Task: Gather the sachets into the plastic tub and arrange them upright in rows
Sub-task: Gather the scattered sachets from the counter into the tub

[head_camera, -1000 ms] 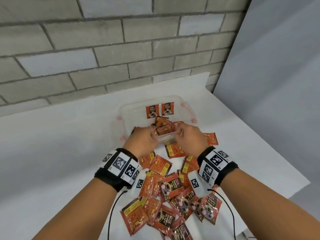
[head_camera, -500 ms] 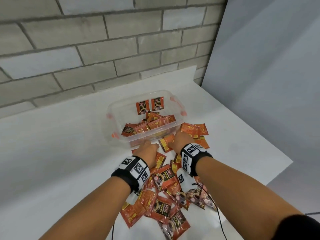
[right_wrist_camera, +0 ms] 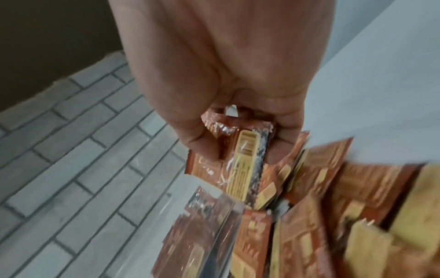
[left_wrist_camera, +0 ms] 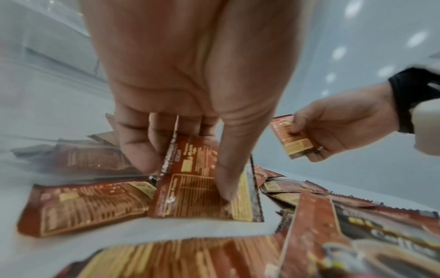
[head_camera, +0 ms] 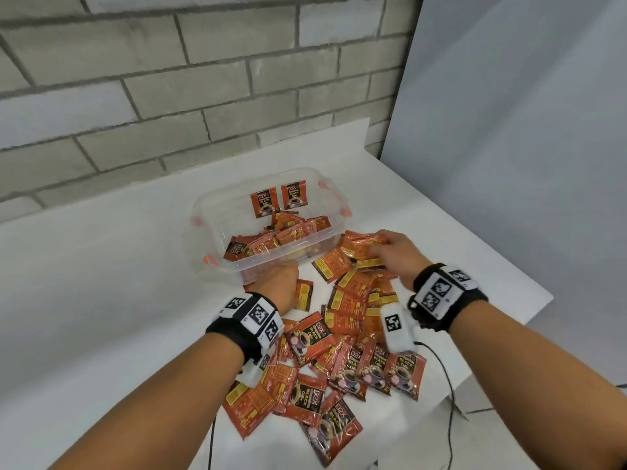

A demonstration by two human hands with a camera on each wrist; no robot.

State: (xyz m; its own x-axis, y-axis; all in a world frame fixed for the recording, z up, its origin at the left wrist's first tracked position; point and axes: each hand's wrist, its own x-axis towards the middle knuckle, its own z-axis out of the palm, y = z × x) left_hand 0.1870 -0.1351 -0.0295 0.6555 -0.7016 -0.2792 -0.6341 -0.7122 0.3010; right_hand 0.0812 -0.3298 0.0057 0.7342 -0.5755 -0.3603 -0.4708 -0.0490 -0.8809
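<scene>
A clear plastic tub stands mid-table. Two red coffee sachets stand upright against its far wall, and several more lie loose inside. A pile of sachets covers the table in front of it. My left hand is low at the tub's near wall. In the left wrist view, this left hand pinches one sachet off the table between thumb and fingers. My right hand, just right of the tub, grips a small bunch of sachets between thumb and curled fingers.
A grey brick wall runs behind the table and a plain panel stands on the right. The table's right edge lies close to my right wrist. Thin black cables trail from the wristbands over the near edge.
Both hands have drawn back from over the tub to the pile. The right hand moved right and picked up sachets. The left hand dropped to the tub's front and pinched one.
</scene>
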